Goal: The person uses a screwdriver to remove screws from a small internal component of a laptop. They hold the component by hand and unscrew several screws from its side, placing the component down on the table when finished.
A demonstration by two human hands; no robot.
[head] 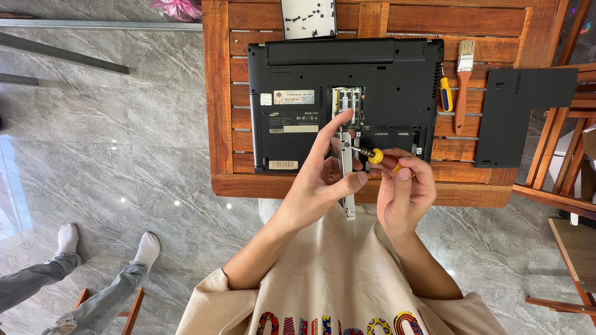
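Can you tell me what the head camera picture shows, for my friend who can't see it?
A person's left hand holds a thin silver metal bracket while the right hand turns a small red-and-yellow screwdriver against it. Beyond them an opened black laptop lies upside down on a wooden slatted table, with a paintbrush beside it.

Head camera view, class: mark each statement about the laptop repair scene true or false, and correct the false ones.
1. The laptop lies bottom side up on a wooden slatted table. True.
2. The right hand holds a paintbrush. False: it holds a small screwdriver with a red and yellow handle; the paintbrush lies on the table.
3. The left hand holds a narrow silver metal bracket. True.
4. A black cover panel lies to the left of the laptop. False: it lies to its right.
5. A white tray with small dark screws sits beyond the laptop. True.
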